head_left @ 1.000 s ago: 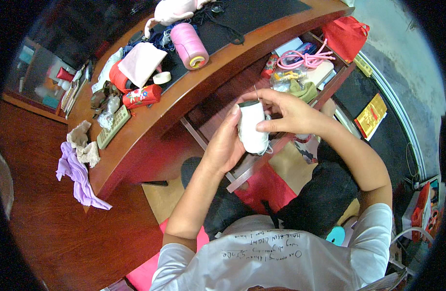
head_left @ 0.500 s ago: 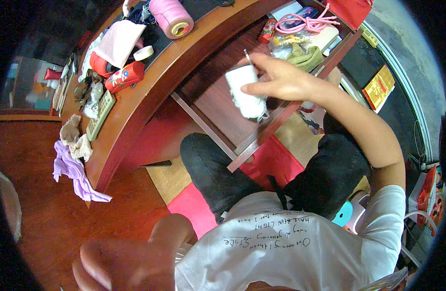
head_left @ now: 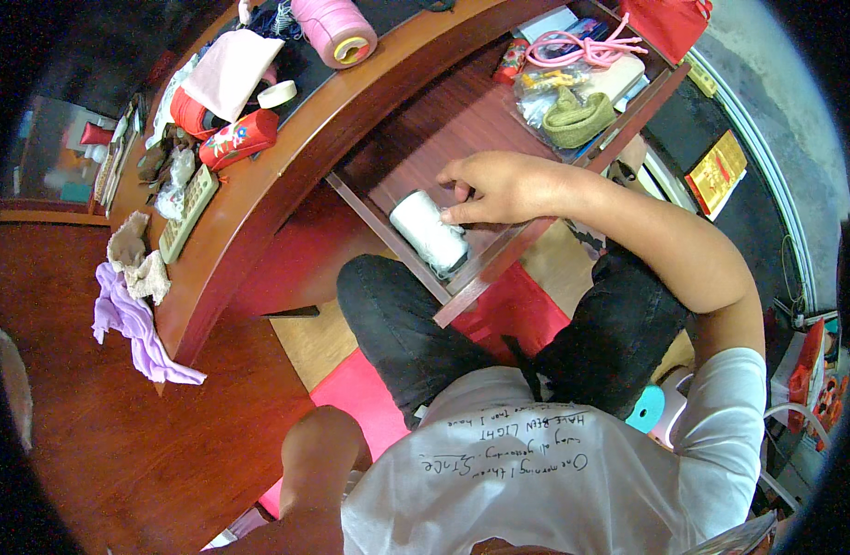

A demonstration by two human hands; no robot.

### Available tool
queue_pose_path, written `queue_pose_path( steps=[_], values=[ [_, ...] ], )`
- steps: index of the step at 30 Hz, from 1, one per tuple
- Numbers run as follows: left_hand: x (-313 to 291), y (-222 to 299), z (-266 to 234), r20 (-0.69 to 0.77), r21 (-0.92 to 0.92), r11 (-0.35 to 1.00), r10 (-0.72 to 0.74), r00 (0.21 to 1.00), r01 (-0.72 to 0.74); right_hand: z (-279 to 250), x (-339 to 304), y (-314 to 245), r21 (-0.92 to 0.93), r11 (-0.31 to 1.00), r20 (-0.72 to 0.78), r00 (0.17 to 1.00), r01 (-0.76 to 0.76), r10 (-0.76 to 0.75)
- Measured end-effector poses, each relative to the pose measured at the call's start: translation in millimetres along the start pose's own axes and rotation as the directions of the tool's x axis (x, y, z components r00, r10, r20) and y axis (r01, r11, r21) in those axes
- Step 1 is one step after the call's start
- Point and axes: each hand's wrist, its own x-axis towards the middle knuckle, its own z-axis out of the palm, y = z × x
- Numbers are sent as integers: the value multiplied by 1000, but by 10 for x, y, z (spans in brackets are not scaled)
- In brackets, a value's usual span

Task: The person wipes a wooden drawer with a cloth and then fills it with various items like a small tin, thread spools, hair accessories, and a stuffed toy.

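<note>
A spool of white thread (head_left: 429,231) lies on its side in the open wooden drawer (head_left: 471,102), near its front left corner. My right hand (head_left: 504,190) is over the drawer, just right of the spool. Its thumb tip is at the spool's edge, perhaps touching it, and the fingers are apart with nothing gripped between them. Of my left side only the bent arm (head_left: 323,453) shows at the lower edge; the hand itself is out of view.
In the drawer's far right part lie a pink cord (head_left: 559,48), a rolled olive-green band (head_left: 578,120) and plastic bags. A pink thread cone (head_left: 337,32), a tape roll (head_left: 277,93), a red floral pouch (head_left: 240,139) and a calculator (head_left: 188,215) sit on the curved desk.
My right hand has lowered the white spool into the drawer and loosened its hold. My left hand, blurred at the lower left before, has left the view.
</note>
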Motion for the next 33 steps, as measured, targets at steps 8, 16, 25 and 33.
queue_pose_path(
  steps=[8, 16, 25, 33],
  values=[
    [87, 95, -13, -22, -116, 979, 166, 986, -167, -180, -21, -205, -27, 992, -262, 957, 119, -122],
    [177, 139, -60, 60, -118, 958, 268, 962, -259, -816, 199, -737, -318, 936, -664, 670, 149, -332],
    [149, 418, -89, 191, 251, 937, 198, 961, -243, -973, 864, -924, -374, 920, -726, 653, -114, -214],
    [-514, 334, -658, -523, 703, 326, -367, 769, 633, -1256, 500, -598, 511, 857, -471, 856, 70, 211]
  ],
)
